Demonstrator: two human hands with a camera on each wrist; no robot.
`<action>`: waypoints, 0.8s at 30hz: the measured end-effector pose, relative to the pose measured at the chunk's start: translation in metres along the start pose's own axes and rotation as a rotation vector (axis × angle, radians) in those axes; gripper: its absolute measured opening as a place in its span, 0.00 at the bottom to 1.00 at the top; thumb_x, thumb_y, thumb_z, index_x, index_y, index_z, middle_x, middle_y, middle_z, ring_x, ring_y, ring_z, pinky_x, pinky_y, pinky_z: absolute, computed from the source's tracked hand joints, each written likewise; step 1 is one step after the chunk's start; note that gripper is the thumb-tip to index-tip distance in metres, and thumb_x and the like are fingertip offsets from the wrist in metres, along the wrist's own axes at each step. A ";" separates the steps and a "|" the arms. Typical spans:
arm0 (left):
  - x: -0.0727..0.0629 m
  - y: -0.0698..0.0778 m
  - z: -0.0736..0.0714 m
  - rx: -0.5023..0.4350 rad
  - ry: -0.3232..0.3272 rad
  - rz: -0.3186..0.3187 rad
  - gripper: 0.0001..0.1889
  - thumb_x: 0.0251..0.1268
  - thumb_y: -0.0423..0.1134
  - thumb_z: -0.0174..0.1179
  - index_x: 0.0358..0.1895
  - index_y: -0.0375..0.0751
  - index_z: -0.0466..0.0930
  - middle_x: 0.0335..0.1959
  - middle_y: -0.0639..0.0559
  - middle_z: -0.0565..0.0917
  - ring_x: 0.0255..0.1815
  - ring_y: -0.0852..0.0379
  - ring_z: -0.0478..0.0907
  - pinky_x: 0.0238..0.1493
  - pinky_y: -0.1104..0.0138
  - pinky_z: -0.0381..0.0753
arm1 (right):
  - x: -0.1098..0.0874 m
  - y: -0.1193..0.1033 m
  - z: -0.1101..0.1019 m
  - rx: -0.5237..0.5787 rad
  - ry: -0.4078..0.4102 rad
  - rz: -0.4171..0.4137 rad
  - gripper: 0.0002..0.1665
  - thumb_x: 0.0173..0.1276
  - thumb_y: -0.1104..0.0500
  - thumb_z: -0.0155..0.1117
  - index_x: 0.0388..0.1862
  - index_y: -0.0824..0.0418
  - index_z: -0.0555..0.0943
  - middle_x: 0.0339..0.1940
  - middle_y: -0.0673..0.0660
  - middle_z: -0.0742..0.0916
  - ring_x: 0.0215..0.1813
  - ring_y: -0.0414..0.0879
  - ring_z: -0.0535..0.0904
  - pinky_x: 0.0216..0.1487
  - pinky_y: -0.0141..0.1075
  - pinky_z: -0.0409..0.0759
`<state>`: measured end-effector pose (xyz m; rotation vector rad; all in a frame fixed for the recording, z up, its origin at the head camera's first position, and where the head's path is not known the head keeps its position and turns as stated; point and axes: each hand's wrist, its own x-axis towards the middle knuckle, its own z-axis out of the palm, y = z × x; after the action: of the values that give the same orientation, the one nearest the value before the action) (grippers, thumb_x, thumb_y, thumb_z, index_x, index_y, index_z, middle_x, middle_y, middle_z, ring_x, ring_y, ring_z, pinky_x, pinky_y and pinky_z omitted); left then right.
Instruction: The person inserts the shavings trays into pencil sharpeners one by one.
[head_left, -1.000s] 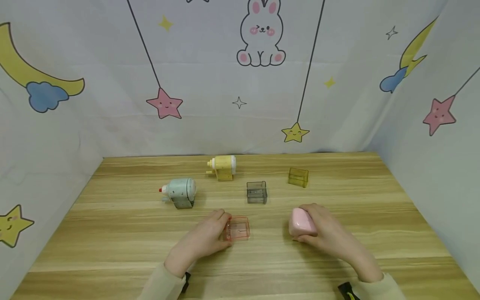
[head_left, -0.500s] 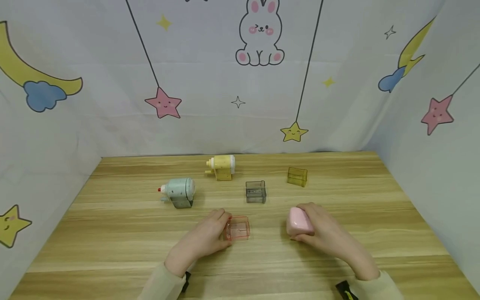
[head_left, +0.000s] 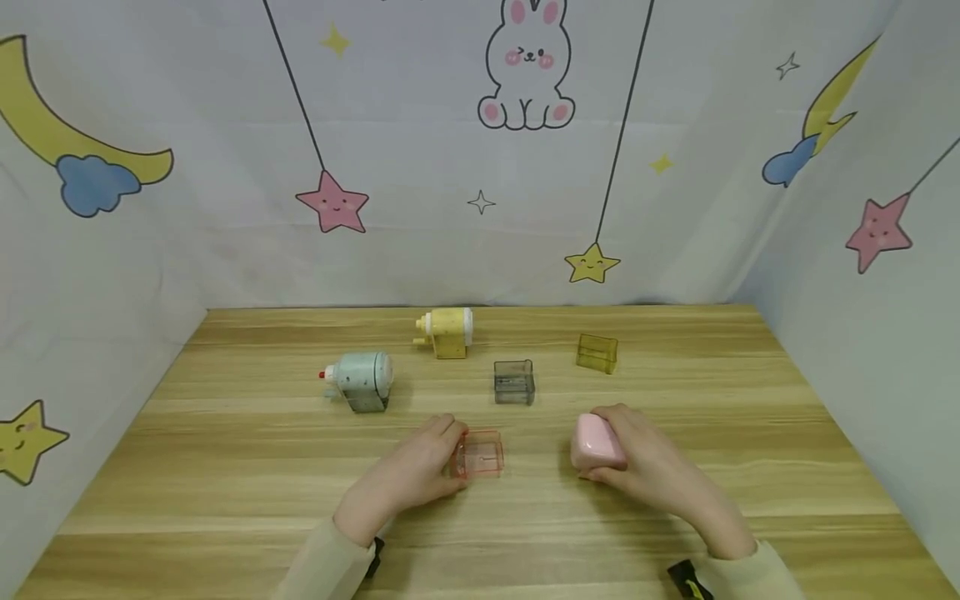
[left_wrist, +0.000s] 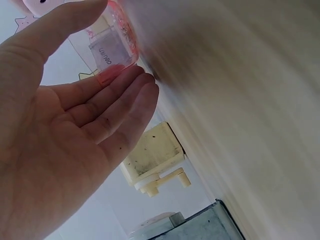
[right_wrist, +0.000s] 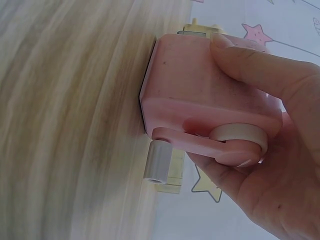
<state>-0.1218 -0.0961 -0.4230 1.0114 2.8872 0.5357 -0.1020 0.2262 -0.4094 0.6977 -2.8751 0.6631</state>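
In the head view, my left hand (head_left: 408, 467) holds a clear, red-edged pencil shavings drawer (head_left: 484, 455) by its left end, thumb at the near side and fingers at the far side. The same drawer (left_wrist: 107, 50), with some lettering on it, shows beyond the fingertips in the left wrist view. To the right, my right hand (head_left: 652, 462) grips a pink crank pencil sharpener (head_left: 596, 443) from its right side. The right wrist view shows the thumb on one face of the sharpener (right_wrist: 195, 75), the other fingers partly hidden behind it, and the crank handle (right_wrist: 160, 161).
Farther back stand a mint-green crank sharpener (head_left: 363, 382) and a yellow one (head_left: 449, 332). A grey clear drawer (head_left: 513, 383) lies at mid-table, and an olive-yellow drawer (head_left: 597, 353) lies behind the pink sharpener. White printed cloth (head_left: 420, 250) encloses the wooden table (head_left: 262, 483).
My right hand has shifted slightly left with the pink sharpener. My left hand stays on the clear red-edged drawer. The head view has moved a little.
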 end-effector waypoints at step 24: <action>0.006 0.004 0.002 0.016 -0.022 -0.005 0.31 0.51 0.45 0.72 0.56 0.32 0.73 0.44 0.49 0.77 0.47 0.53 0.75 0.49 0.59 0.82 | 0.004 -0.005 0.004 0.004 -0.018 0.014 0.43 0.48 0.48 0.79 0.60 0.60 0.71 0.48 0.51 0.81 0.48 0.44 0.76 0.46 0.42 0.80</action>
<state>-0.1240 -0.0886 -0.4230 1.0058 2.8783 0.4984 -0.1027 0.2186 -0.4106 0.6891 -2.8984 0.6681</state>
